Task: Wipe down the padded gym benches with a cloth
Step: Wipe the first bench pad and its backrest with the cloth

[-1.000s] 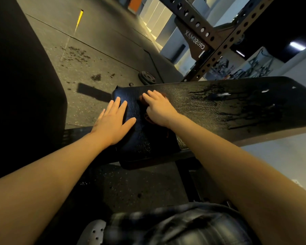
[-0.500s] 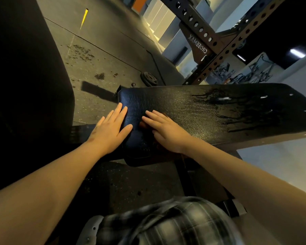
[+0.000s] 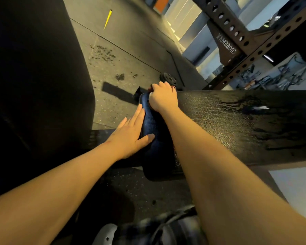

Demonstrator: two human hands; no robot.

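Note:
A black padded bench runs from the centre to the right, with wet streaks toward its right end. My right hand sits on the bench's far left corner, fingers curled over the edge. It holds a dark reddish cloth, almost all of which is hidden under the hand. My left hand lies flat, fingers straight, against the bench's left end with the thumb on the pad.
A tall dark padded surface fills the left side. A perforated steel rack rises behind the bench, and a small weight plate lies on the rubber floor past the far corner.
My right hand has slid with the cloth from the near part of the pad to its far left corner and curled over the edge. My left hand stays on the bench end.

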